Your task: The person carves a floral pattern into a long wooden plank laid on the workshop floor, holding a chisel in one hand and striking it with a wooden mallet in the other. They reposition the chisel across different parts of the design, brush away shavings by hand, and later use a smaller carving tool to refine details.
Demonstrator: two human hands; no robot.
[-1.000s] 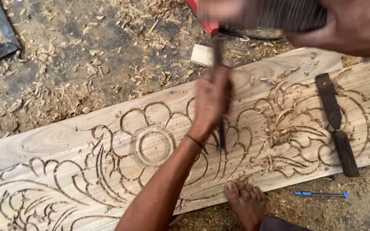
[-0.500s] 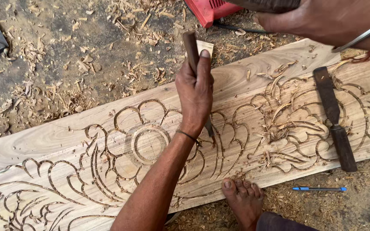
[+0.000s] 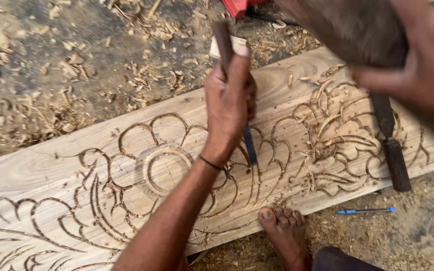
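My left hand is wrapped tight round a chisel, thumb up along the wooden handle, fingers curled shut. The handle pokes out above my fist; the metal blade comes out below it and its tip sits on the carved wooden plank, in a groove just right of the round flower centre. Chisel is tilted a bit, top leaning away from me.

My right hand is up high, close to the cam & blurred. It's closed round a dark wooden mallet, well above the plank and up-right of my left hand. Grip detail: can't tell beyond fingers being clamped on it.

Under my right hand a second chisel w/ dark handle lies flat on the plank, over the leafy carving. Plank lies on the ground, running diag. from below-left of my left arm to under my right hand. My bare foot is below my left hand, toes touching the plank's near edge. A blue pen lies in the sawdust right of the foot. Beyond my left hand: wood chips on the ground, a small pale wood block behind the chisel handle, part of a red tool further off.
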